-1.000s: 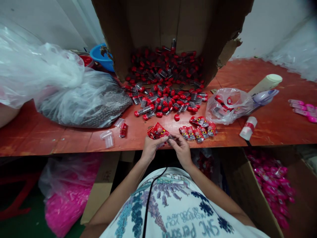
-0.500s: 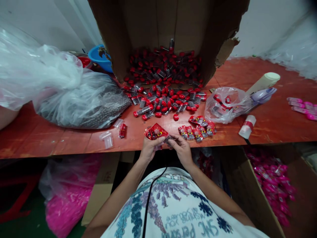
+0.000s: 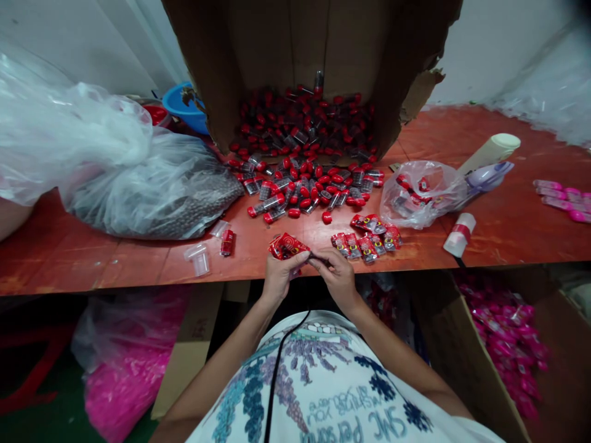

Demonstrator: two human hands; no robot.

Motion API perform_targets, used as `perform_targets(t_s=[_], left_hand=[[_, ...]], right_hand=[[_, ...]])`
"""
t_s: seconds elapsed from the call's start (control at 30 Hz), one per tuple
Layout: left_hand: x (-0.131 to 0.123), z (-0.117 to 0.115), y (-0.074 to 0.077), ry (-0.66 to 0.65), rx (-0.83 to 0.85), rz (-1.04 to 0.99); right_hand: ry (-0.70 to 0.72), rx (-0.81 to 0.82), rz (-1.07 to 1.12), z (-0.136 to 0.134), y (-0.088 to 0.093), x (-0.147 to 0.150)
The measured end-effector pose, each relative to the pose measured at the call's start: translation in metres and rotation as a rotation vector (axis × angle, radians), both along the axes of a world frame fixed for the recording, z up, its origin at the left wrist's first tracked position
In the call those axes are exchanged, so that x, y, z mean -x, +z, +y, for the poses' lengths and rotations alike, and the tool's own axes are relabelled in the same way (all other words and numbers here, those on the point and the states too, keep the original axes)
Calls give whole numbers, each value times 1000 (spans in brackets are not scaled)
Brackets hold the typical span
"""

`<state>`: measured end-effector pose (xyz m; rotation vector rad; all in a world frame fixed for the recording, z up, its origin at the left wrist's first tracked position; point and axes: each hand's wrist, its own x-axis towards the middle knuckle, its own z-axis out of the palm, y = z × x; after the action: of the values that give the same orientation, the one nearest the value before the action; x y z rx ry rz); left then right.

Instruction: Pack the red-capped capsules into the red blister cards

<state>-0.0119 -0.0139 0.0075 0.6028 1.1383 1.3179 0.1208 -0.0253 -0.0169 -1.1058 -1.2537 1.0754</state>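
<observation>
On a red table [image 3: 508,234], a torn cardboard box [image 3: 314,43] spills red-capped tubes [image 3: 305,184]. In front of the box, a worker's left hand [image 3: 278,278] clutches red packets [image 3: 286,245] while the right hand [image 3: 340,278] pinches a small piece [image 3: 318,259] (too blurred to identify).

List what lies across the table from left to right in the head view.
Big clear bag, small clear cups, lone red packet, left hand gripping a bunch of red packets, right hand, row of red packets, white roll, pink tubes.
</observation>
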Motion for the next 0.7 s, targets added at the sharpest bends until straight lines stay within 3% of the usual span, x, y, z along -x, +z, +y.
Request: perform_targets(t_s=[0.17,0.27,0.43,0.6,0.7], left_hand=[[1,0,0,-70,11,-27],[1,1,1,-75,40,-41],[-2,1,-1,-1,38,-23],[-5,1,-2,2,12,21],[-4,1,-1,-16,29,22]], right_hand=[[10,285,279,-1,-1,6],[-3,343,371,-1,-4,7],[69,258,330,-3,-8,7],[-56,114,148,-9,-17,12],[-46,130,154,-8,-18,13]])
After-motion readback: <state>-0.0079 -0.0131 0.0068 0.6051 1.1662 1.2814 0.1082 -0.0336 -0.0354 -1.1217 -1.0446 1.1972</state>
